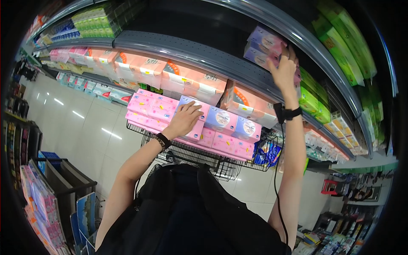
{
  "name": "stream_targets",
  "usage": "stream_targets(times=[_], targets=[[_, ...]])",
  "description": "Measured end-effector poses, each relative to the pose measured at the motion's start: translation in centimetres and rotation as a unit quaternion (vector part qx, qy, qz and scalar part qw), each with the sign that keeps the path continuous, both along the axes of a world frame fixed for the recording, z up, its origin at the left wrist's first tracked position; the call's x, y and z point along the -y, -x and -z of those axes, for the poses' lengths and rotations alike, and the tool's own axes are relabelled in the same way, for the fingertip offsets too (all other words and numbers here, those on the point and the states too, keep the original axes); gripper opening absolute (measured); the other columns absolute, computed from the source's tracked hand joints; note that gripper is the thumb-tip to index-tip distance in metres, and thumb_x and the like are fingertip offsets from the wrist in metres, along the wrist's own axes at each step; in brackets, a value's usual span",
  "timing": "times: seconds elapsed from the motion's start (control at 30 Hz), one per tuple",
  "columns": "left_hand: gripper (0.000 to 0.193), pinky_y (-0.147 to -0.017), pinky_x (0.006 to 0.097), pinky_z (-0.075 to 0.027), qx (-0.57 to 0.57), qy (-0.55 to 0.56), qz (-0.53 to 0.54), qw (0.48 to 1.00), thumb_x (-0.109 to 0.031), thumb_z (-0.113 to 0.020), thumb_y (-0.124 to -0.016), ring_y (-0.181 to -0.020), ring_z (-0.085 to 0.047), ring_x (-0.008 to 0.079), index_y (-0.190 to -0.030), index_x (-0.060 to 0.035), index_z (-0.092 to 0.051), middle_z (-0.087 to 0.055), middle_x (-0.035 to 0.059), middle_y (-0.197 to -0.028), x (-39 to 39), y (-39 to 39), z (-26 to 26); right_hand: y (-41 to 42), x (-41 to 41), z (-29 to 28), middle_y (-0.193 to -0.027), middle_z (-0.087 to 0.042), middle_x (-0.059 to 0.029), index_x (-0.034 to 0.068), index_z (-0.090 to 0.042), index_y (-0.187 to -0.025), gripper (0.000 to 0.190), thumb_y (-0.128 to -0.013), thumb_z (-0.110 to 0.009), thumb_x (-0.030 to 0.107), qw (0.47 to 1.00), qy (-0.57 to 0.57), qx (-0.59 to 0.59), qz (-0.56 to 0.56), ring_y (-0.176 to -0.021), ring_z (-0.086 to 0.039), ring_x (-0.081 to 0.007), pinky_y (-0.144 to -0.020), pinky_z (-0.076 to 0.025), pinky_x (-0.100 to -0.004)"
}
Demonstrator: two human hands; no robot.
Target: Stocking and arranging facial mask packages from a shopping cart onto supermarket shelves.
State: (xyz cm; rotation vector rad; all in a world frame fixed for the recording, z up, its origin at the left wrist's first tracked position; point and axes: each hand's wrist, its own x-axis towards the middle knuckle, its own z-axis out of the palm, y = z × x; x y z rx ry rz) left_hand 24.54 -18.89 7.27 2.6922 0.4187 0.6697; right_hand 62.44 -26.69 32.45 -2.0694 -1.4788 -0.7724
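Observation:
My left hand (185, 121) lies with spread fingers on a blue-and-pink tissue pack (197, 129), among pink flowered packs (156, 103) and more blue-and-pink packs (221, 120). These packs rest in rows on a black wire cart (191, 149) in front of me. My right hand (285, 68) reaches up to the shelf at the upper right and touches the pink side of stacked blue-and-pink packs (259, 47). Whether its fingers grip a pack cannot be told.
A grey perforated shelf (191, 57) curves across the view, with orange-and-white tissue packs (191, 81) below it. Green packs (309, 95) stand right of my right hand. At the lower left is a dark rack (68, 178); a red stool (330, 187) stands at the right.

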Motion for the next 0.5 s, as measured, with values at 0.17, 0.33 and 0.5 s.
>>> stream_targets(times=[0.17, 0.33, 0.5], targets=[[0.029, -0.117, 0.0512, -0.037, 0.020, -0.020, -0.005, 1.000, -0.019, -0.064, -0.102, -0.148, -0.046, 0.0345, -0.131, -0.0150, -0.069, -0.061, 0.0079, -0.146, 0.7, 0.4, -0.3, -6.9, -5.6, -2.8, -0.161, -0.048, -0.0297, 0.007, -0.041, -0.165, 0.102, -0.088, -0.075, 0.065, 0.992, 0.112, 0.041, 0.047, -0.152, -0.043, -0.0487, -0.125, -0.034, -0.0561], [0.028, -0.117, 0.0510, -0.038, 0.029, -0.027, -0.023, 0.999, -0.020, -0.064, -0.102, -0.147, -0.047, 0.0339, -0.129, -0.0149, -0.068, -0.061, 0.0074, -0.146, 1.3, 1.1, 0.0, -9.8, -7.7, -2.4, -0.164, -0.046, -0.0288, 0.005, -0.040, -0.165, 0.110, -0.084, -0.078, 0.069, 0.983, 0.175, -0.027, -0.041, -0.155, -0.043, -0.0434, -0.126, -0.034, -0.0495], [0.027, -0.116, 0.0509, -0.039, 0.045, -0.045, -0.030, 0.998, -0.020, -0.064, -0.102, -0.146, -0.049, 0.0337, -0.128, -0.0147, -0.068, -0.062, 0.0071, -0.147, 2.0, 1.9, 0.7, -10.0, -6.5, -2.8, -0.155, -0.056, -0.0286, -0.001, -0.043, -0.160, 0.109, -0.079, -0.088, 0.056, 0.968, 0.186, -0.144, -0.083, -0.144, -0.055, -0.0419, -0.121, -0.041, -0.0424]])
